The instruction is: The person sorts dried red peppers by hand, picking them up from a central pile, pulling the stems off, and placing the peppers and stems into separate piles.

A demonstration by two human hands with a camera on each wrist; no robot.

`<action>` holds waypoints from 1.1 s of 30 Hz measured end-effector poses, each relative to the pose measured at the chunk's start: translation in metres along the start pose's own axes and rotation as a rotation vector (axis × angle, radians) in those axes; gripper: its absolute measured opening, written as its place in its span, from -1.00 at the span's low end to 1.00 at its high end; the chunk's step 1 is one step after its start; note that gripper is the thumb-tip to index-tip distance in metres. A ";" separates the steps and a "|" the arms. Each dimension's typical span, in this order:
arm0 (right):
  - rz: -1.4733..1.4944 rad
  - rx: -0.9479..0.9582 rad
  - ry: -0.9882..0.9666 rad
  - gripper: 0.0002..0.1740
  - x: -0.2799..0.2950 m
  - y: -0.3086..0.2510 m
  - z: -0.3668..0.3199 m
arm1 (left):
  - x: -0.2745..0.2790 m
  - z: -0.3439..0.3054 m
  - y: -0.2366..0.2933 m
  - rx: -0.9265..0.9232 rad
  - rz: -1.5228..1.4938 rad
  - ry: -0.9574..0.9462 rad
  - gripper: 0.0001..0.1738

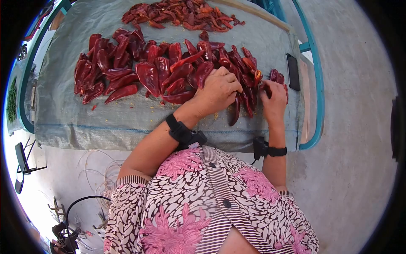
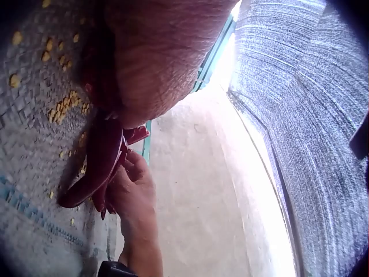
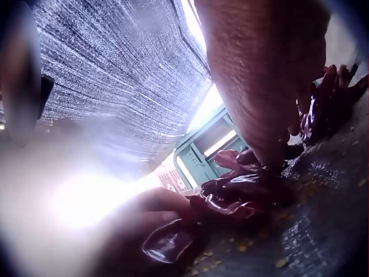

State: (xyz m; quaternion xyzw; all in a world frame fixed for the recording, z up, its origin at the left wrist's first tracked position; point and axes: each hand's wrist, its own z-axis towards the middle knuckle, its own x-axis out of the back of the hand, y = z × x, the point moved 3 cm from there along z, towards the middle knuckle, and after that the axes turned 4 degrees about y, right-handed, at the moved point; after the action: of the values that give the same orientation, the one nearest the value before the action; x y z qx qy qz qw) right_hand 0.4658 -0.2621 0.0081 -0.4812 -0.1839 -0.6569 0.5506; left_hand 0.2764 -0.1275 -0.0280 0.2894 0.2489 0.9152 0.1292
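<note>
A grey woven plastic sheet (image 1: 127,120) covers my work surface, framed by a teal metal rail (image 1: 316,76). A flat black phone (image 1: 292,72) lies on the sheet by its right edge. At the far end sits a heap of torn red chilli pieces (image 1: 182,15). Pale yellow seeds (image 2: 63,107) dot the weave. Below is the bare concrete floor (image 1: 359,127), with looped thin wire (image 1: 99,173) on it.

Your desk (image 1: 315,84) carries a woven sheet (image 1: 105,122), and on it the dried chillies (image 1: 148,72) lie spread from left to right. Behind them, at the far edge, sits a second, smaller pile (image 1: 182,12). Your left hand (image 1: 218,89) lies on the spread's right part, your right hand (image 1: 275,99) just beside it at the right end. A phone (image 1: 292,72) lies on the sheet, right of that hand. Loose seeds (image 2: 63,107) lie on the sheet under your left hand.
</note>
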 end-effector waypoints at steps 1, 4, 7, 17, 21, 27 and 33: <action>0.068 -0.093 0.018 -0.49 0.006 -0.002 0.001 | 0.000 0.000 0.000 0.001 -0.009 0.000 -0.76; 0.111 -0.129 0.177 -0.49 0.018 0.000 0.007 | 0.001 0.000 0.002 0.008 -0.010 -0.008 -0.73; 0.031 -0.016 0.371 -0.50 0.022 0.006 0.016 | 0.006 0.000 0.005 0.011 -0.023 -0.092 -0.70; -0.068 0.050 -0.049 -0.51 0.003 -0.023 0.006 | 0.004 -0.005 0.004 -0.066 0.006 -0.167 -0.67; -0.045 0.046 -0.035 -0.55 -0.007 -0.017 0.003 | 0.008 -0.002 0.004 -0.038 -0.044 -0.187 -0.72; -0.065 0.073 0.053 -0.63 -0.007 -0.006 0.001 | 0.007 -0.002 0.002 -0.011 -0.075 -0.066 -0.73; 0.102 -0.085 0.302 -0.69 0.019 -0.007 0.006 | 0.010 -0.002 0.000 0.043 -0.079 -0.045 -0.72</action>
State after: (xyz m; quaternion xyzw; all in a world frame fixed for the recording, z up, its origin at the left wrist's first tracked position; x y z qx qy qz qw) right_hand 0.4630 -0.2656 0.0290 -0.4085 -0.0460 -0.7001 0.5838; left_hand 0.2674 -0.1250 -0.0251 0.3028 0.2769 0.8970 0.1645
